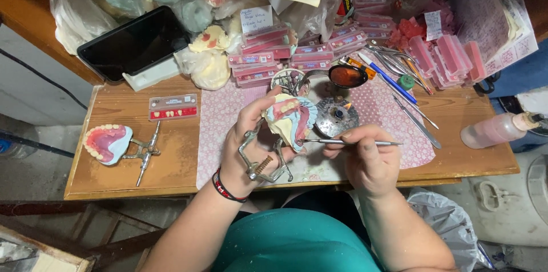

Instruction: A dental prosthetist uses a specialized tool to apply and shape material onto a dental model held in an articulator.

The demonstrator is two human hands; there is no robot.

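Beside the brown wooden bench (114, 175) edge, a pink dotted mat (222, 118); on it, a pink-and-cream denture model (288, 118); nearby, a black tablet (134, 43).

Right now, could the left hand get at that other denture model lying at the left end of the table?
Probably not freely: the left hand is full, gripping a denture model on a metal articulator. The other denture model lies on bare wood with nothing between, so the path is free, but the hand is occupied.

Two denture models on metal articulators: one (290, 119) held over the pink mat (394, 135), one (108, 143) well left of the mat on the tabletop (171, 163). One tooth card (173, 106) left of the mat. One tablet (134, 43) behind it. One pink bottle (494, 129) right of the mat. One blue pen (388, 81) at the mat's back edge.
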